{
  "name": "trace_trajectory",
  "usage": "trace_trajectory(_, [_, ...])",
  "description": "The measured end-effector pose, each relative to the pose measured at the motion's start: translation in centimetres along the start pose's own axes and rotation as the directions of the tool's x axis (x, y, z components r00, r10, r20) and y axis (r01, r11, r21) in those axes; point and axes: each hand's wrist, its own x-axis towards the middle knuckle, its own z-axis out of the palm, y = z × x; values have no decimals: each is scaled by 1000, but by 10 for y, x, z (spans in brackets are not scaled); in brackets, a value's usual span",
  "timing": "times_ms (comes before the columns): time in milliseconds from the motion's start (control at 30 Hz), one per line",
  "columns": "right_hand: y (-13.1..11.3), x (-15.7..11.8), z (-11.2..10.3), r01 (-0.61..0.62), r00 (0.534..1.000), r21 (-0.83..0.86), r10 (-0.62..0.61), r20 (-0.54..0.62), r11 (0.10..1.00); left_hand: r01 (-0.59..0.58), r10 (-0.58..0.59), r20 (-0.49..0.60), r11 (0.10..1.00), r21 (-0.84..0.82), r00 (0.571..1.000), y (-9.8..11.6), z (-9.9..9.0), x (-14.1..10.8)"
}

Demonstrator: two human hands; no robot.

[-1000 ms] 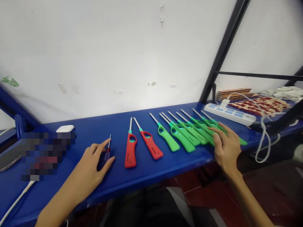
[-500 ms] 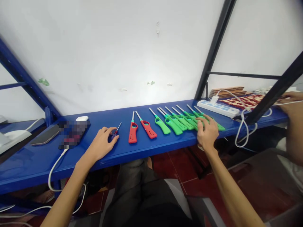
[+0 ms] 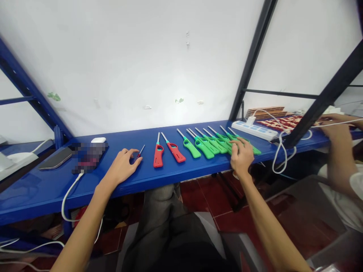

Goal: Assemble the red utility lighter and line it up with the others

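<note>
Screwdriver [image 3: 138,153] tip toward wall

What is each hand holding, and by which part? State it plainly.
The left hand pinches the small screwdriver by its red handle. The right hand lies flat over the green lighters, gripping none.

- A small workshop or assembly bench, by the look of it: a long blue-painted metal shelf [image 3: 176,172] on a slotted steel frame with black diagonal braces [image 3: 251,56], set against a bare white wall.
- Identical long-nosed plastic gas lighters lie in a neat row, two red ones [image 3: 166,153] and a batch of green ones [image 3: 210,145].
- A white multi-socket power strip [image 3: 253,130] with plugged cables sits on the shelf.
- Another person's arm [image 3: 338,151] works at the same bench to the right.
</note>
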Motion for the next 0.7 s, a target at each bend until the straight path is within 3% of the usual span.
trace_trajectory(367, [-3, -3, 1, 22, 997, 95, -14, -80, 995, 9, -9, -6, 1000, 21, 1000, 6, -6, -5])
trace_trajectory(600, [-2, -8, 1, 69, 989, 177, -43, -144, 982, -4, 4, -29, 1000, -9, 1000, 5, 2, -8])
trace_trajectory(700, [-2, -10, 1, 59, 979, 205, -17, -204, 977, 43, -45, -42, 999, -31, 998, 3, 7, -11])
